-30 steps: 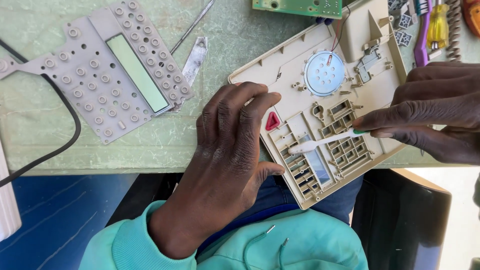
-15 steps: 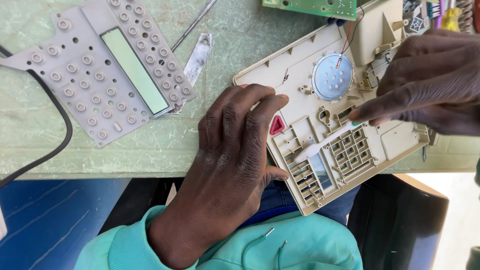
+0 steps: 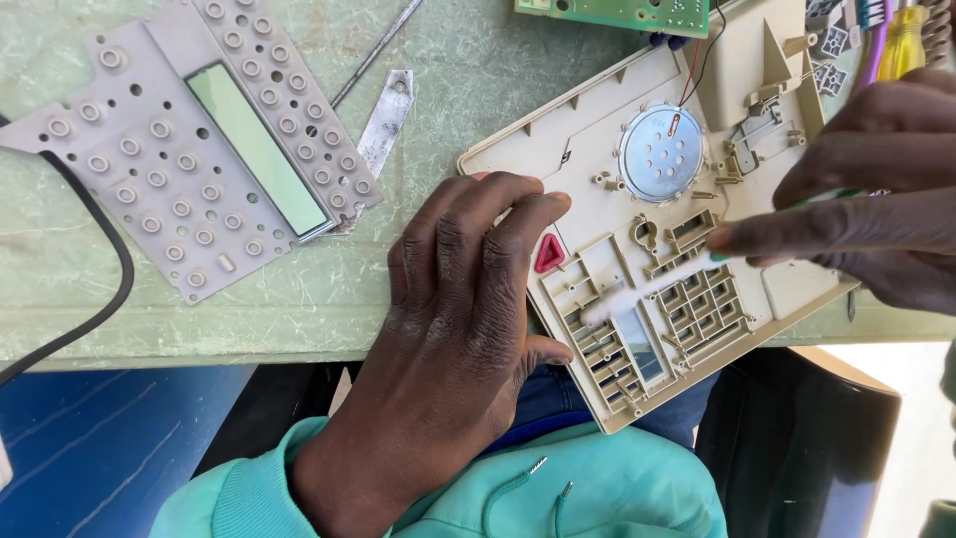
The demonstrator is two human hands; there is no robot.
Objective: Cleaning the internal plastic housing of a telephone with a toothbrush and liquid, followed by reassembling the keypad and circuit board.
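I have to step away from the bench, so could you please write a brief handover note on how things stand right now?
Left hand: flat, palm down, pressing the edge of the beige phone shell, which lies inside-up and overhangs the green table.
Right hand: holds a thin white brush; its blurred tip is at the key grid.
Done: shell opened; grey rubber keypad lies to the left, green circuit board above.
Left: the parts remain apart; round speaker sits in the shell.

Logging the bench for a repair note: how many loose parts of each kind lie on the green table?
Beige plastic housing: 1
Grey rubber keypad mat: 1
Green circuit board: 1
Flat metal strip: 1
Thin metal rod: 1
Total: 5
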